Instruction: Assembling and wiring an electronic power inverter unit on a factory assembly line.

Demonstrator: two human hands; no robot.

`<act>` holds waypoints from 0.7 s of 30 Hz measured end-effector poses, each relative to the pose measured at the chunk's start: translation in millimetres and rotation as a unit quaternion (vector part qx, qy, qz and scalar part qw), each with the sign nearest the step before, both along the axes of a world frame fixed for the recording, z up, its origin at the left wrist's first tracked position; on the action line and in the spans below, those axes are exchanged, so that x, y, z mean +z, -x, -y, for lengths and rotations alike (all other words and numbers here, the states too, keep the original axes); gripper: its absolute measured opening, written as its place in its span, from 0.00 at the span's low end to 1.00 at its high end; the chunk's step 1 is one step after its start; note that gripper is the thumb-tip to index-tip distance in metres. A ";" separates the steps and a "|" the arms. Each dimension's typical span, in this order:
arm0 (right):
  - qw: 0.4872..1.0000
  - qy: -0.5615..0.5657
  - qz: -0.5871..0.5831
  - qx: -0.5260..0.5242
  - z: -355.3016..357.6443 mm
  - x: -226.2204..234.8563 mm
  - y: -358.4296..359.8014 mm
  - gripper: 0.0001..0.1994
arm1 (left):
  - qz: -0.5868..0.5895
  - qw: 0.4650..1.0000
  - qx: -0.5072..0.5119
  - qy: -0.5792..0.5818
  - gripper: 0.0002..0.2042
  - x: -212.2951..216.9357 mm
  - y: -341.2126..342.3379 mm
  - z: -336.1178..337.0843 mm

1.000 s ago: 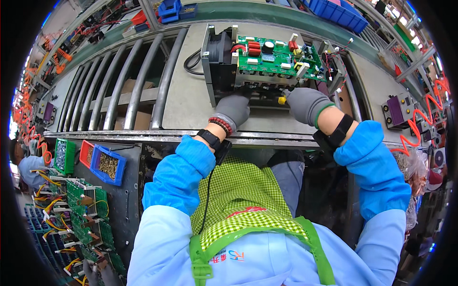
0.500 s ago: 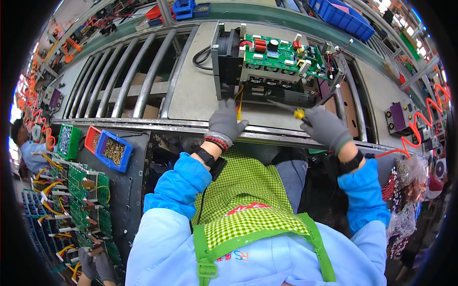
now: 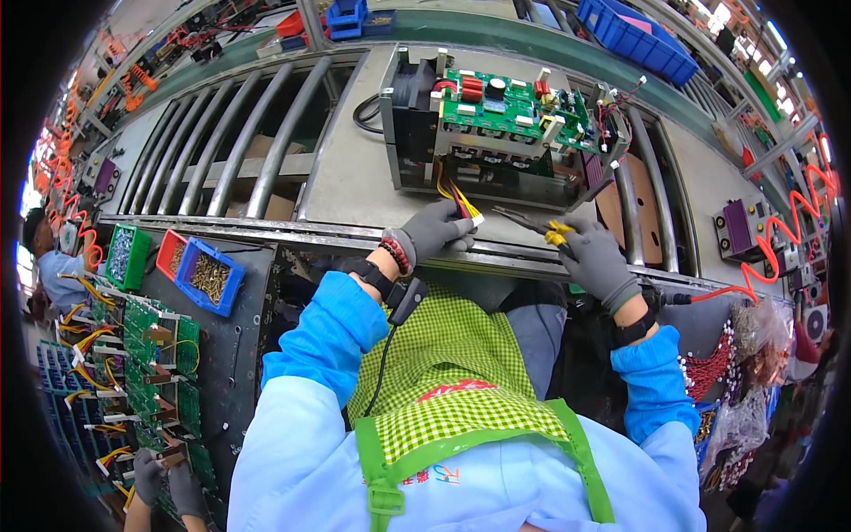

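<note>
In gray gloves, my left hand [image 3: 433, 232] pinches a wire harness [image 3: 456, 197] of yellow, red and dark wires close to its white connector [image 3: 476, 221]. The wires run out from under an open electronic unit [image 3: 417, 151] with a dark metal frame. On top of that unit lies a green circuit board [image 3: 496, 113] with red and black components. My right hand [image 3: 603, 264] is closed round yellow-handled pliers [image 3: 557, 233]. Their dark jaws point left, toward the connector and apart from it.
The unit stands on a pale plate [image 3: 346, 173] between conveyor rollers [image 3: 244, 142]. Blue [image 3: 211, 282] and green [image 3: 128, 255] bins of small metal parts stand left, above stacked circuit boards [image 3: 160, 355]. Another person's gloved hands [image 3: 168, 483] touch those boards. A red coiled hose [image 3: 780, 239] hangs right.
My left hand has taken hold of the harness and pulled its connector end toward me. My right hand has come slightly lower with the pliers. The unit sits slightly farther left in view.
</note>
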State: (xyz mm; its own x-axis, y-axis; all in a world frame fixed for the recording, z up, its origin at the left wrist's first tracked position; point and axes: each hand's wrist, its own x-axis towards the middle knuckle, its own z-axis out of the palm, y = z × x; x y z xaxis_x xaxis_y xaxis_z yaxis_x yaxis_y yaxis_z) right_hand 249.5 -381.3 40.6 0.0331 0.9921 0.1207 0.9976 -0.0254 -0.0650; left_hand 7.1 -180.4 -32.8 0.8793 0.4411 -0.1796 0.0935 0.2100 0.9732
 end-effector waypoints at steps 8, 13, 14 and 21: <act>0.995 -0.026 0.095 0.008 -35.0 10.0 -1.4 0.10 | 0.021 0.816 0.054 -0.575 0.11 5.5 -20.4 -44.2; 0.996 -0.003 0.086 0.015 -49.7 6.6 -0.1 0.11 | -0.012 0.823 0.023 -0.568 0.11 10.9 -27.9 -52.8; 0.997 -0.002 0.079 0.006 -51.7 4.6 0.5 0.12 | -0.035 0.817 0.012 -0.576 0.12 13.5 -29.2 -54.0; 0.993 0.012 0.115 -0.003 -60.9 -12.6 0.4 0.13 | -0.159 0.769 0.102 -0.611 0.15 16.9 -14.5 -30.9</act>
